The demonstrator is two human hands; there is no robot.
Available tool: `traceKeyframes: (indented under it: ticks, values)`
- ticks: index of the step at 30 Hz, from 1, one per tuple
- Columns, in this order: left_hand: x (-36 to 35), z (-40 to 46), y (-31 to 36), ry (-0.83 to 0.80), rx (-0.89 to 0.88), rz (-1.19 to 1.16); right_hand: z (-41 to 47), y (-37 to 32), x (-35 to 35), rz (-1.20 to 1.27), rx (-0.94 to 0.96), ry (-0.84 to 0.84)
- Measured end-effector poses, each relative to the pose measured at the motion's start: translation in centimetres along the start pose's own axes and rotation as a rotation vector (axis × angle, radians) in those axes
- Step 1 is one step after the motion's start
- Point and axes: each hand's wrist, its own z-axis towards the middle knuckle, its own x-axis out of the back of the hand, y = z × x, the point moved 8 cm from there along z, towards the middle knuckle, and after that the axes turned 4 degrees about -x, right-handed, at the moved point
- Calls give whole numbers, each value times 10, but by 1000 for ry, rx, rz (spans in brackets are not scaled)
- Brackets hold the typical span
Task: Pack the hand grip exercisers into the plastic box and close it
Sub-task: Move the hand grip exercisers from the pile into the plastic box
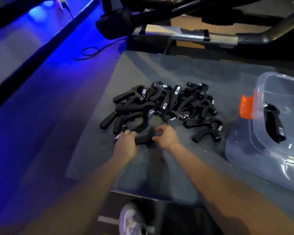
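Head view looks down on a grey tabletop [159, 167] where a heap of black hand grip exercisers [161, 106] lies at the centre of the frame. At the right edge sits the clear plastic box [244, 150], open-topped with an orange latch [246, 106] on its near-left wall, and one exerciser in the box [273, 122] already lies inside. No lid can be made out. The left hand [126, 143] is at the lower-left edge of the heap, its fingers curled over a single exerciser [143, 139] whose visible handle runs roughly left to right across the frame, toward the other hand. The right hand [166, 136] hovers just beside that handle's right end, fingers loosely curled and holding nothing. The box lies well apart to the right of both hands, so the right hand is the nearer one to it, while the left has the grip. Packing looks barely begun, judging by the size of the heap. The carry would likely have to sweep rightward over the heap's lower edge and clear the box's near-left wall.
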Motion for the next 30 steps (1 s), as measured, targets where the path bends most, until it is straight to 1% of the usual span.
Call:
traceKeyframes:
  ticks: [6, 9, 12, 15, 18, 20, 23, 26, 30]
  values:
    - [-16, 10, -5, 29, -35, 140, 14, 16, -12, -4, -23, -24]
    - [-13, 14, -4, 32, -34, 147, 16, 21, -10, 10, -39, -31]
    - [-9, 12, 0, -32, -54, 142, 11, 18, 0, 16, -11, -24]
    - [3, 10, 16, -104, -94, 86, -2, 5, 20, 6, 49, -4]
    - [20, 3, 47, -161, -162, 64, -22, -9, 46, -24, 119, 14]
    - [34, -6, 71, -149, -205, 58, -40, -18, 66, -79, 186, 41]
    - [55, -20, 111, -120, -262, 24, -71, -24, 103, -177, 263, 136]
    - [71, -32, 157, -137, -350, -3, -96, -24, 141, -270, 335, 233]
    - [88, -44, 223, -141, -480, 24, -128, -18, 199, -311, 388, 343]
